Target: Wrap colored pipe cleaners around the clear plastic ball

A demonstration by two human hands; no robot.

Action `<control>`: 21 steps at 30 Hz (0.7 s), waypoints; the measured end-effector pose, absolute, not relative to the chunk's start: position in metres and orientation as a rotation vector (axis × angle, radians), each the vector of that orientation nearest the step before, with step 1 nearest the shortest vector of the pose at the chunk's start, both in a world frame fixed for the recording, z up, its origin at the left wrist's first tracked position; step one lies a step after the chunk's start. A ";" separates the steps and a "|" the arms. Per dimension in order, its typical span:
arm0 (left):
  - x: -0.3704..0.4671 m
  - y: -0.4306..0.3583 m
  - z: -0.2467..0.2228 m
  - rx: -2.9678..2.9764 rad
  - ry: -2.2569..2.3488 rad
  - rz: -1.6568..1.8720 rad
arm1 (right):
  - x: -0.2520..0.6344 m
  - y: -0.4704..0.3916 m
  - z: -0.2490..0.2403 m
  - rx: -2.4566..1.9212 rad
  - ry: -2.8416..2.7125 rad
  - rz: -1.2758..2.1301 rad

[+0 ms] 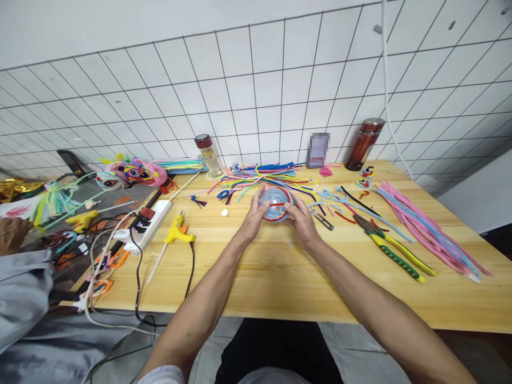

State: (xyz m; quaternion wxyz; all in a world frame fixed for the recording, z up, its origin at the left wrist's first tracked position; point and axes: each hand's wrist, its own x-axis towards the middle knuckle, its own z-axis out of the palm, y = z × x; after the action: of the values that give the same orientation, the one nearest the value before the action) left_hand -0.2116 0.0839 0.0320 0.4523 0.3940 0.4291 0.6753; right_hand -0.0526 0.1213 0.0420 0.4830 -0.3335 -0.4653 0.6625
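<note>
A round, clear bluish ball (273, 210) with red strips across and around it is held between my two hands above the middle of the table. My left hand (253, 216) grips its left side, thumb on the front. From the right, my right hand (301, 220) closes on the ball, its thumb lying on the red strip. The fingers behind the ball are partly hidden. Just beyond it lies a spread of coloured pipe cleaners (264, 173). Small thread snips (323, 221) lie close to my right hand.
Pliers (390, 248) and pink and blue pipe cleaners (430, 229) lie at right. A yellow glue gun (179, 232) and a power strip (150, 226) with cords lie at left. A glass bottle (208, 156), phone (318, 151) and red flask (365, 144) stand behind. Another person's sleeve (24, 282) shows far left.
</note>
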 end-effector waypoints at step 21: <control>-0.207 0.083 0.031 1.133 1.202 1.705 | -0.057 0.120 0.034 -0.809 -1.170 1.557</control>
State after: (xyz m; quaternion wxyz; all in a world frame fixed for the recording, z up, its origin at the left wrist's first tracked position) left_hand -0.2074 0.0833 0.0314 0.3744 0.4427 0.4696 0.6658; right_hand -0.0571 0.1196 0.0342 0.4938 -0.3337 -0.4825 0.6419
